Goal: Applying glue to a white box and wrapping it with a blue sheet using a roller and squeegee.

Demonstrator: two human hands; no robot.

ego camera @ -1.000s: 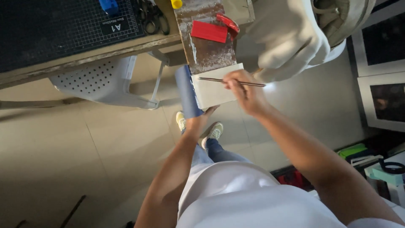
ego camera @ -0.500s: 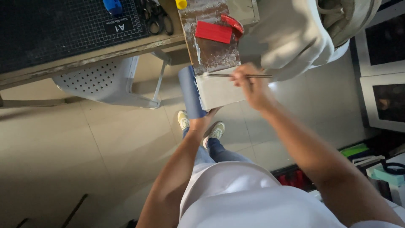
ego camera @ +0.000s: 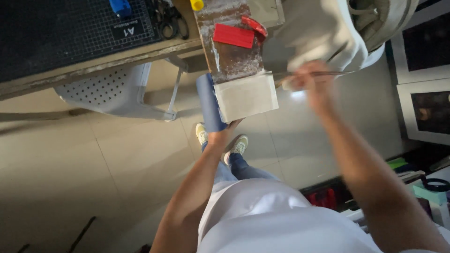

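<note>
Pale floor tiles fill most of the view from above, with a wooden worktop (ego camera: 93, 63) along the top edge carrying a dark gridded cutting mat (ego camera: 56, 33). A white perforated plastic chair (ego camera: 112, 91) stands beneath it.

The person's left hand (ego camera: 224, 136) is closed from below around a dark blue roll (ego camera: 209, 103), with a pale, flat rectangular piece (ego camera: 246, 96) just beside it that overlaps the near end of a long, paint-smeared board (ego camera: 229, 47) jutting off the worktop. A red flat block (ego camera: 233, 35) lies on that board, with a second red piece (ego camera: 254, 25) touching its far corner. The right hand (ego camera: 311, 82) is blurred with motion to the right of the pale piece; its grip seems pinched on a thin stick-like tool (ego camera: 328, 73), though the blur makes that uncertain, and the tool's tip cannot be made out.

As a judgement, the work would go best if the left hand holds the roll and the pale piece level and steady against the board, while the right brings the thin tool to the piece in slow, light passes, not swinging.

Of containers, only shelves or bins at the lower right (ego camera: 422, 182) show, with green and dark items (ego camera: 398, 163) inside; what they are cannot be told. A pale cloth-like bundle (ego camera: 323, 33) hangs at the upper right.
</note>
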